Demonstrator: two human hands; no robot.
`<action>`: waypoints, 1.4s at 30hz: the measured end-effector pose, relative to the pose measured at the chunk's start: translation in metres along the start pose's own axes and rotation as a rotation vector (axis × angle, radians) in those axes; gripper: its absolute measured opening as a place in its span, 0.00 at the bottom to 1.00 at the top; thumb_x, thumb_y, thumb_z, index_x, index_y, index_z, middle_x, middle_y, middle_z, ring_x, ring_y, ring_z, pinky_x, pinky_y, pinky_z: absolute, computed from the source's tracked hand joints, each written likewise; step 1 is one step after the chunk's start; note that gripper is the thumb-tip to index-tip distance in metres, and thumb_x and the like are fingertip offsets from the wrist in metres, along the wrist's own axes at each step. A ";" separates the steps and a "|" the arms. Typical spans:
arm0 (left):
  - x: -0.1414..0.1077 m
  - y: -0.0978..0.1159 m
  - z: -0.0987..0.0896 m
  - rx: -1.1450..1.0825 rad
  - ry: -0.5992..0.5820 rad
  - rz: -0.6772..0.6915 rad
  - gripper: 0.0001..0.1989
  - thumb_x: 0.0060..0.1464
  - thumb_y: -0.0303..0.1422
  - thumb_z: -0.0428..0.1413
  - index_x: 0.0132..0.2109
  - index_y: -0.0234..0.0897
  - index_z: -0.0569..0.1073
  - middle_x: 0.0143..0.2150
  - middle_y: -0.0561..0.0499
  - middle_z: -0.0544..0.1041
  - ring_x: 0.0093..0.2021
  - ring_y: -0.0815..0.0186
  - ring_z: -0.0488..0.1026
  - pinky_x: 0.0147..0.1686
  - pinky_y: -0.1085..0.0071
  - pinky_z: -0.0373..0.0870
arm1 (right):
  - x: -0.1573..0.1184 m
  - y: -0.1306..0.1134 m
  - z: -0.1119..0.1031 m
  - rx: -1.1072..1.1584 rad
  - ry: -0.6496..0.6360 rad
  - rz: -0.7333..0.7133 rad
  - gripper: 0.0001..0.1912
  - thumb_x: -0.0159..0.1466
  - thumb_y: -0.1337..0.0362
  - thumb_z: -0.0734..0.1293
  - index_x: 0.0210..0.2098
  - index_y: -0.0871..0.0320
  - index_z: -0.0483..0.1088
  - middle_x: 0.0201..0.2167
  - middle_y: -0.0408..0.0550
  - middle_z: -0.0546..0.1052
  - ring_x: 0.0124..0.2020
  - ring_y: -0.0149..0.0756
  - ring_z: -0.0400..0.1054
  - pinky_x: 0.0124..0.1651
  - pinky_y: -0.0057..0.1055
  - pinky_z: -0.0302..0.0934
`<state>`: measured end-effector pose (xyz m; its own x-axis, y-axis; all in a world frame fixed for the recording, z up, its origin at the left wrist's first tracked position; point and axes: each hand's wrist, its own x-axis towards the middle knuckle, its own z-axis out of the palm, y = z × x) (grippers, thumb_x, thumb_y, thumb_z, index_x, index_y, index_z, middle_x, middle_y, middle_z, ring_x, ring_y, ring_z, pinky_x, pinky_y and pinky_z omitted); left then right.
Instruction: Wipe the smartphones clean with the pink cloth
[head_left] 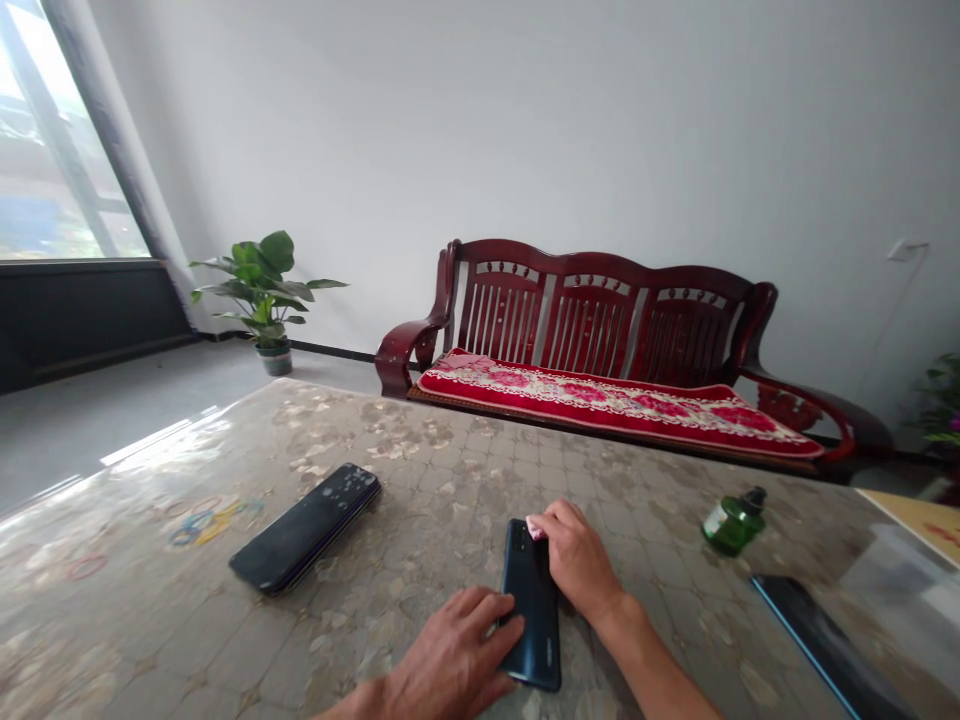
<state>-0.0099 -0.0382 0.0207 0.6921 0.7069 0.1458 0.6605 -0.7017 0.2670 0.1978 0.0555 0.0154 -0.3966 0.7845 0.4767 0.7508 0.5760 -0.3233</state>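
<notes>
A dark blue phone (535,610) lies on the table with its back and camera block facing up. My left hand (461,650) holds it by the lower left edge, fingers and thumb resting over its side and back. At the phone's upper right corner, my right hand (576,560) is closed on a small pinkish-white cloth (535,527) and presses it to the back near the camera. Most of the cloth is hidden by the fingers.
To the left is a stack of dark phones (307,530), spotted on top, beside several coloured rubber bands (206,522). A green pump bottle (733,522) and another phone (821,640) are at right. Beyond the patterned table (420,500) stands a red wooden bench (589,310).
</notes>
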 end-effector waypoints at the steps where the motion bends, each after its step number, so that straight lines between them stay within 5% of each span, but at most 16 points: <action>1: 0.000 0.000 0.000 -0.001 -0.003 -0.001 0.22 0.60 0.34 0.60 0.59 0.42 0.66 0.59 0.46 0.72 0.53 0.55 0.71 0.54 0.59 0.71 | -0.001 -0.001 0.001 -0.002 -0.006 -0.006 0.16 0.64 0.77 0.58 0.33 0.54 0.73 0.32 0.47 0.70 0.38 0.37 0.66 0.42 0.31 0.62; 8: 0.001 -0.003 0.005 -0.034 0.044 0.020 0.22 0.59 0.34 0.60 0.59 0.41 0.66 0.57 0.47 0.72 0.52 0.55 0.70 0.54 0.58 0.71 | -0.031 -0.017 -0.007 0.055 -0.099 -0.052 0.18 0.64 0.79 0.56 0.40 0.54 0.71 0.36 0.47 0.70 0.40 0.36 0.66 0.45 0.31 0.63; 16: 0.002 -0.005 0.007 -0.056 0.070 0.022 0.21 0.60 0.32 0.59 0.59 0.41 0.66 0.58 0.46 0.71 0.54 0.55 0.69 0.56 0.58 0.69 | -0.007 -0.009 -0.004 -0.033 -0.094 0.029 0.18 0.63 0.80 0.56 0.37 0.55 0.73 0.35 0.47 0.70 0.40 0.37 0.65 0.45 0.31 0.62; 23: 0.004 -0.001 0.003 -0.076 0.082 0.013 0.20 0.59 0.32 0.59 0.57 0.42 0.68 0.53 0.47 0.74 0.51 0.56 0.70 0.54 0.60 0.70 | -0.037 -0.023 -0.018 0.046 -0.208 -0.091 0.17 0.64 0.80 0.57 0.38 0.55 0.70 0.36 0.46 0.70 0.40 0.36 0.65 0.43 0.31 0.60; 31: 0.002 -0.005 0.006 -0.088 0.088 0.028 0.20 0.59 0.32 0.58 0.58 0.42 0.67 0.57 0.46 0.72 0.53 0.56 0.69 0.55 0.60 0.69 | -0.007 -0.004 -0.004 -0.013 -0.089 -0.008 0.18 0.62 0.81 0.57 0.35 0.55 0.72 0.34 0.47 0.70 0.40 0.37 0.65 0.44 0.31 0.61; 37: 0.005 -0.002 0.004 -0.093 0.091 0.027 0.17 0.60 0.33 0.57 0.56 0.42 0.68 0.52 0.47 0.73 0.51 0.57 0.70 0.54 0.60 0.69 | -0.035 -0.023 -0.012 0.071 -0.126 -0.073 0.18 0.62 0.81 0.56 0.35 0.55 0.70 0.34 0.45 0.69 0.39 0.35 0.65 0.42 0.30 0.61; 42: 0.006 -0.001 0.002 -0.070 0.071 0.011 0.19 0.61 0.33 0.57 0.58 0.42 0.67 0.55 0.47 0.72 0.54 0.56 0.68 0.56 0.60 0.68 | -0.032 -0.014 -0.005 -0.012 -0.010 -0.044 0.20 0.62 0.81 0.56 0.39 0.54 0.72 0.35 0.46 0.70 0.39 0.37 0.65 0.43 0.32 0.62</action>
<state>-0.0063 -0.0337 0.0195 0.6754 0.7053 0.2155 0.6290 -0.7035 0.3308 0.2026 0.0212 0.0087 -0.4348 0.7606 0.4822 0.7386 0.6075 -0.2921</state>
